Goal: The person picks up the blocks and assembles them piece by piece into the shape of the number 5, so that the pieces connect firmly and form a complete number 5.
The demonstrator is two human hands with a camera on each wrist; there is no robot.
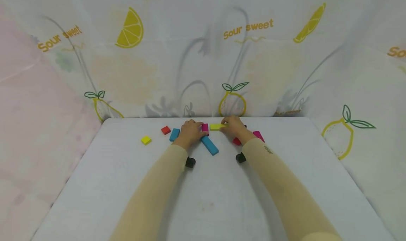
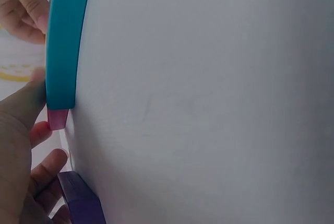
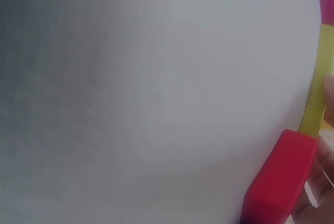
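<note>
Near the far edge of the table, my left hand (image 1: 190, 131) pinches a small magenta block (image 1: 205, 128) between thumb and fingers. A long blue block (image 1: 210, 145) slants toward me from just below it and partly hides the magenta block (image 2: 58, 119) in the left wrist view. To the right, my right hand (image 1: 234, 127) holds a long yellow block (image 1: 217, 127) by its right end. The yellow block lies crosswise, close to the magenta one. A red block (image 3: 282, 177) lies beside the right hand, partly covered by it in the head view.
Left of the left hand lie a blue block (image 1: 174, 134), a red block (image 1: 166, 130) and a small yellow block (image 1: 146, 140). Another magenta block (image 1: 258, 136) sits right of the right wrist. A printed cloth (image 1: 196, 64) hangs behind the white table (image 1: 209, 198).
</note>
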